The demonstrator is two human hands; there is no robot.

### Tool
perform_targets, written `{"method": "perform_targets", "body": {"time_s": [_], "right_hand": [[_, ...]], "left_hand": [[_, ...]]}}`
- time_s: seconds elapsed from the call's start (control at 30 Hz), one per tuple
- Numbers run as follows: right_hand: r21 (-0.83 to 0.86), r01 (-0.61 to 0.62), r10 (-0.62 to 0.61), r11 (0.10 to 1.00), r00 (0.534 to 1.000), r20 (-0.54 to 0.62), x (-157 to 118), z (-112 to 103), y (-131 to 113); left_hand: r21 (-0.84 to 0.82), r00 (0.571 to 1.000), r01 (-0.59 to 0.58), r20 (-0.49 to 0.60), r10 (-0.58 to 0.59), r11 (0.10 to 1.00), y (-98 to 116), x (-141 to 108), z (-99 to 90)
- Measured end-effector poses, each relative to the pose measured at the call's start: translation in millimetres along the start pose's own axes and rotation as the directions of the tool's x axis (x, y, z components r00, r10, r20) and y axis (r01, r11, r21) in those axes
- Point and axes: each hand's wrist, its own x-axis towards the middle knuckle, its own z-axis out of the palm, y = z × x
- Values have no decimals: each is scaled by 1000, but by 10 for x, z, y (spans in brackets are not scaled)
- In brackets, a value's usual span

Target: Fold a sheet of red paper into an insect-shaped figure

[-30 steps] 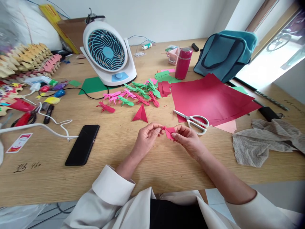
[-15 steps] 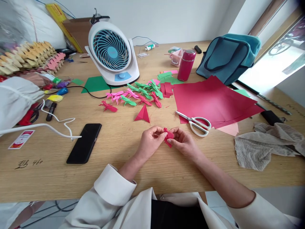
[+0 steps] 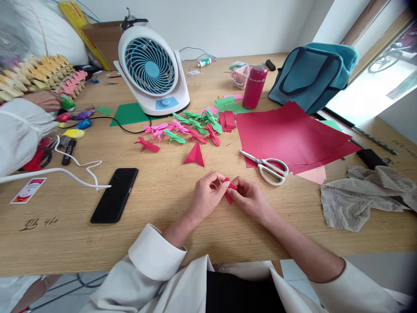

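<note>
Between both hands is a small folded red paper piece [image 3: 229, 198], partly hidden by the fingers. My left hand [image 3: 210, 191] pinches its upper left part between thumb and fingers. On the other side, my right hand [image 3: 249, 195] grips it with thumb and curled fingers. A red folded paper triangle [image 3: 194, 155] lies just beyond my left hand. Behind that, small folded figures [image 3: 192, 124] in green, pink and red are heaped. White-handled scissors [image 3: 273, 171] rest to the right, partly over large red paper sheets [image 3: 286, 137].
A black phone [image 3: 114, 195] with a white cable lies at left. A white fan [image 3: 151, 65] stands at the back, a red flask [image 3: 254, 87] and a blue bag [image 3: 311, 76] to its right. Crumpled beige cloth [image 3: 358, 200] lies at the far right.
The red piece has been turned slightly in my fingers, and its lower tip now points more plainly downward. My right fingers cover more of it.
</note>
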Motion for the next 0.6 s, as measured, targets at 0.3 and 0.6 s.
{"method": "perform_targets", "body": {"time_s": [0.3, 0.6], "right_hand": [[16, 37, -38, 999, 999, 36, -1, 1, -41], [85, 58, -58, 995, 998, -3, -9, 8, -27]], "left_hand": [[181, 977, -211, 13, 212, 961, 53, -21, -38], [365, 940, -309, -23, 341, 878, 149, -49, -69]]}}
